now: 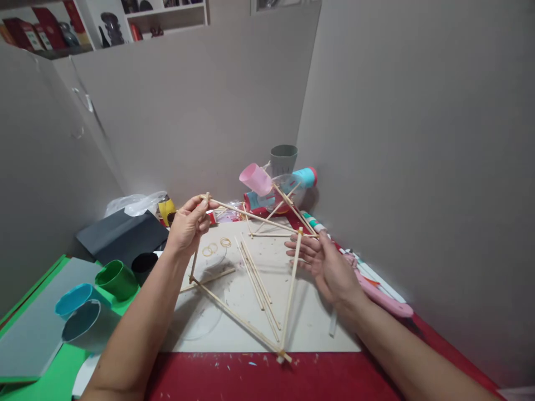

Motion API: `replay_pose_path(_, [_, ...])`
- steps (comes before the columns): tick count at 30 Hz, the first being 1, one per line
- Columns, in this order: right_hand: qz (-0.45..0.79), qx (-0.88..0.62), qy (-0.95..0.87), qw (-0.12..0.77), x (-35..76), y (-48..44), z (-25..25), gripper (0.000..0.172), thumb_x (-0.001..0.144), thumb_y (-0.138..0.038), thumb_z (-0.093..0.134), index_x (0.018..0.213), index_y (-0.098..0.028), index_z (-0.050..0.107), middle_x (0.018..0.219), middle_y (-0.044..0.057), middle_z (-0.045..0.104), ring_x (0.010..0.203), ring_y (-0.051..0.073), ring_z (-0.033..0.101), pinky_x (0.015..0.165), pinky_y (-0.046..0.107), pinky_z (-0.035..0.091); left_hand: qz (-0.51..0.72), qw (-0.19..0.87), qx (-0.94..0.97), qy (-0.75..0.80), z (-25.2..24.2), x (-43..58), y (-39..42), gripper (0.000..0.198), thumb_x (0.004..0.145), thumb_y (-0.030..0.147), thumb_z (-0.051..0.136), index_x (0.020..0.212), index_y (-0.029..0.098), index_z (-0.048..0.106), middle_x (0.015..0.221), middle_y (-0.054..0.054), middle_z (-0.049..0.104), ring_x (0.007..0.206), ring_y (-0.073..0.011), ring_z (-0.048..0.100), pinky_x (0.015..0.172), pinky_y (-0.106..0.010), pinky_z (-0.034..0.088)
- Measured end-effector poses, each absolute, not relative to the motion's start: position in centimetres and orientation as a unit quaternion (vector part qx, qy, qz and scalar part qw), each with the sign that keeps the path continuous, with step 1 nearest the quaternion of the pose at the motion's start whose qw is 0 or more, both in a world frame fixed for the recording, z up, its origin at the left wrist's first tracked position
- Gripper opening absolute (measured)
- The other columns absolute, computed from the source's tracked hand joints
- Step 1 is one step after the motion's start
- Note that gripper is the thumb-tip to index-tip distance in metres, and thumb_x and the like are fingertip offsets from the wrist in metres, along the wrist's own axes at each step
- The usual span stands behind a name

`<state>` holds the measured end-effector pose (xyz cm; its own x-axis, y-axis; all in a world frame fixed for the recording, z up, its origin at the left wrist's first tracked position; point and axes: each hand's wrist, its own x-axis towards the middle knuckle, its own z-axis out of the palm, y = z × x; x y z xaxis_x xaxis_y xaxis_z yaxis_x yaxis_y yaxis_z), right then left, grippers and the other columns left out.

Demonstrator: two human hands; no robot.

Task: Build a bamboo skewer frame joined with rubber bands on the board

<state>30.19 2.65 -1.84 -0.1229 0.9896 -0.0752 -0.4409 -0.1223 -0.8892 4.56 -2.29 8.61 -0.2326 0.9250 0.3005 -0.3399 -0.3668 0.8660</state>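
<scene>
My left hand [190, 223] pinches one corner of a stick frame [240, 318], whose thin wooden sticks are tied at the corners with what look like rubber bands. The frame is four-sided and tilted up, with its nearest corner low at the mat's front edge. My right hand [324, 264] is open beside the frame's right corner, fingers spread; I cannot tell whether they touch it. Several loose wooden sticks [256, 273] lie on the white mat [330, 334] below the frame. Left of them are several rubber bands [213, 247].
Behind stands another stick structure [278, 209] with a pink cup [256, 179]. A grey cup [284, 159] and blue tubes [305, 178] are at the back. Green [116, 279], blue [79, 298] and grey-blue cups [87, 328] stand left. A pink tool [384, 295] lies right, near the wall.
</scene>
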Motion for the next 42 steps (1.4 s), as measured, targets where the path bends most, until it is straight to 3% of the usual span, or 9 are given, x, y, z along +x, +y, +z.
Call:
replay_pose_path(3, [0.664, -0.322, -0.404, 0.541, 29.8, 1.9, -1.7, 0.046, 0.082, -0.062, 0.057, 0.09, -0.018, 0.069, 0.085, 0.009, 0.074, 0.067, 0.016, 0.066, 0.059, 0.026, 0.053, 0.71, 0.453, 0.412, 0.347, 8.0, 4.8, -1.9, 0.02, 0.07, 0.021, 0.075, 0.085, 0.014, 0.065, 0.077, -0.002, 0.069, 0.037, 0.0023, 0.03, 0.035, -0.012, 0.02])
replay_pose_path(10, [0.673, -0.305, -0.37, 0.563, 30.1, 2.1, -1.3, 0.039, 0.066, -0.043, 0.08, 0.093, -0.017, 0.071, 0.075, 0.004, 0.07, 0.055, 0.01, 0.057, 0.049, 0.018, 0.047, 0.67, 0.505, 0.36, 0.408, 6.1, 4.7, -0.6, 0.022, 0.069, 0.019, 0.076, 0.082, 0.013, 0.059, 0.082, -0.002, 0.068, 0.037, 0.0024, 0.033, 0.033, -0.011, 0.021])
replay_pose_path(18, [0.719, -0.334, -0.239, 0.561, 30.2, 3.3, -1.9, 0.005, 0.081, -0.02, 0.066, 0.083, -0.018, 0.069, 0.069, 0.002, 0.067, 0.049, 0.008, 0.055, 0.04, 0.014, 0.044, 0.611, 0.571, 0.295, 0.462, 3.2, 4.8, 0.8, 0.021, 0.073, 0.014, 0.072, 0.086, 0.014, 0.057, 0.085, -0.001, 0.068, 0.038, 0.0016, 0.039, 0.032, -0.009, 0.025])
replay_pose_path(27, [0.721, -0.349, -0.249, 0.544, 30.3, 3.6, -2.6, 0.012, 0.085, -0.011, 0.059, 0.087, -0.018, 0.069, 0.076, 0.003, 0.071, 0.049, 0.008, 0.056, 0.04, 0.014, 0.047, 0.582, 0.585, 0.266, 0.499, 1.5, 4.4, 1.5, 0.011, 0.076, 0.004, 0.065, 0.081, 0.011, 0.058, 0.08, -0.005, 0.069, 0.045, -0.0069, 0.057, 0.034, -0.015, 0.042])
replay_pose_path(42, [0.694, -0.373, -0.266, 0.555, 30.1, 3.8, -3.8, 0.009, 0.084, -0.014, 0.06, 0.082, -0.018, 0.068, 0.094, 0.007, 0.073, 0.07, 0.012, 0.066, 0.049, 0.017, 0.052, 0.568, 0.642, 0.234, 0.459, -0.9, 3.7, 2.3, 0.008, 0.078, 0.0, 0.061, 0.081, 0.007, 0.062, 0.073, -0.004, 0.065, 0.042, -0.0022, 0.05, 0.038, -0.011, 0.043])
